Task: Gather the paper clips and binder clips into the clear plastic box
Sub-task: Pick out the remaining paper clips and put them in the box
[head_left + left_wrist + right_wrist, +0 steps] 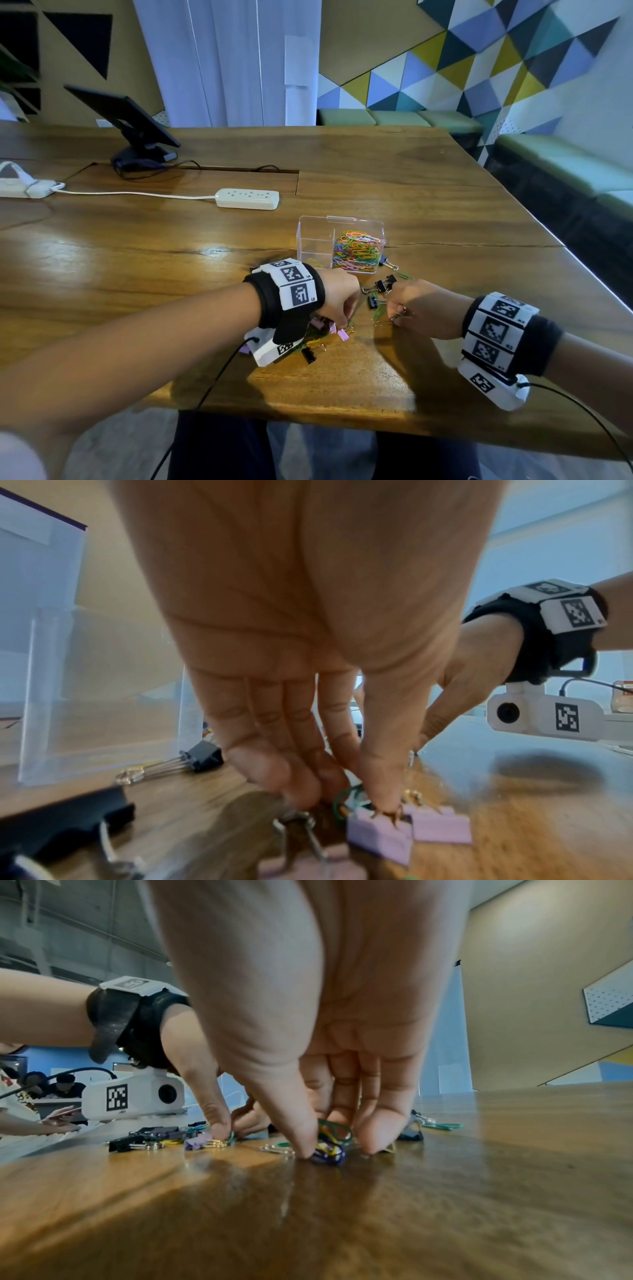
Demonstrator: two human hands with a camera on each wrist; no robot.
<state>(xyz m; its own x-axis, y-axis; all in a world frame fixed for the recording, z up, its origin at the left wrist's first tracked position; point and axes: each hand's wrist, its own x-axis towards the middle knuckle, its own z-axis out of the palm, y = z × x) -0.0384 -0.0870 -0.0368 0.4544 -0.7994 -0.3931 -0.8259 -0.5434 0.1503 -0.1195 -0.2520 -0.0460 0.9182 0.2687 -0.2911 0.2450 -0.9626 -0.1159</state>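
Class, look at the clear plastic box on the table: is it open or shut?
Open. The clear plastic box shows no lid on top; colored paper clips fill one compartment.

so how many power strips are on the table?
2. One white power strip lies behind the clear box. The second power strip sits at the picture's left edge, partly cut off, with the first one's cord running to it. More may lie out of frame.
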